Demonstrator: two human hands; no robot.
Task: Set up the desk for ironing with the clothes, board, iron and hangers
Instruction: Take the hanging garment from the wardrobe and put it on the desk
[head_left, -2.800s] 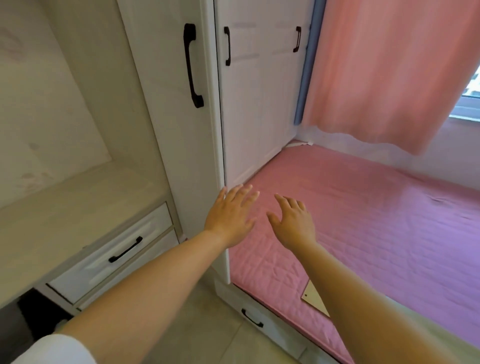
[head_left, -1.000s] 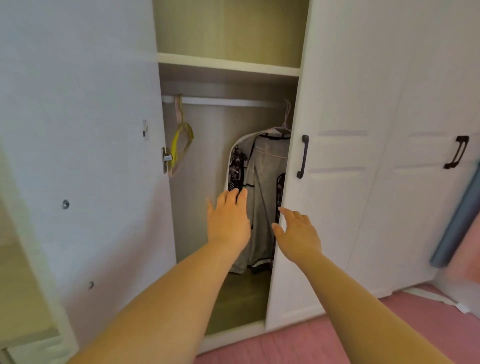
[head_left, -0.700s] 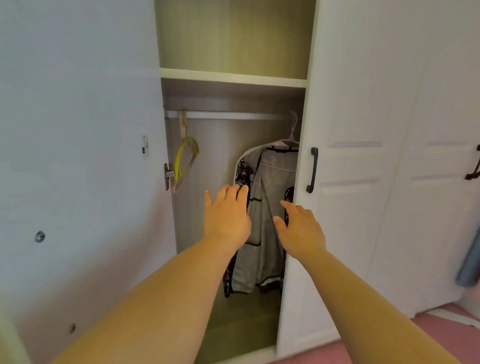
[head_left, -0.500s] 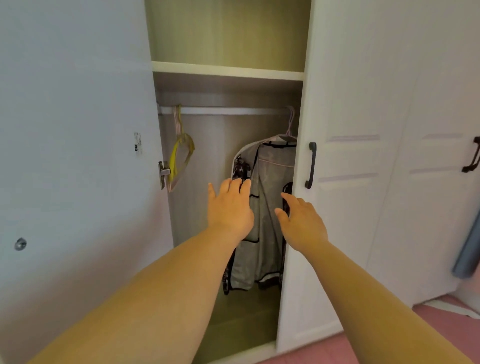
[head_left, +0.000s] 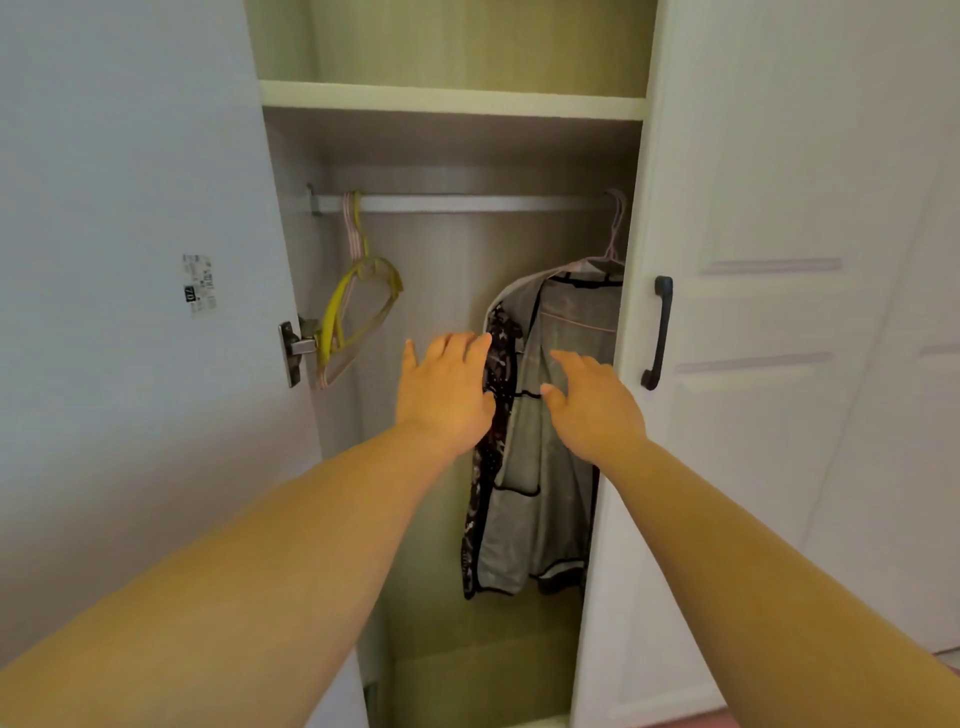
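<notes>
In the open wardrobe bay, between the swung-out left door (head_left: 130, 312) and the closed right door (head_left: 753, 364), a white hanging rail (head_left: 467, 203) runs under a shelf (head_left: 452, 100). Two groups hang from the rail: at its left end a bunch of empty hangers (head_left: 358, 306), yellow and pink, close against the door hinge (head_left: 293, 345); at its right end a grey garment with black trim (head_left: 550, 441), on a pink hanger whose hook (head_left: 616, 223) sits hard against the edge of the closed door. A dark patterned piece (head_left: 493, 415) hangs along the garment's left side. Between the two groups the rail is bare, with open room down to the wardrobe floor. The left hand (head_left: 447, 395) reaches forward with fingers straight and together, holding nothing, in front of the patterned piece. The right hand (head_left: 592, 405) reaches beside it with fingers loosely spread, also holding nothing, in front of the grey garment; whether either hand touches cloth cannot be told.
</notes>
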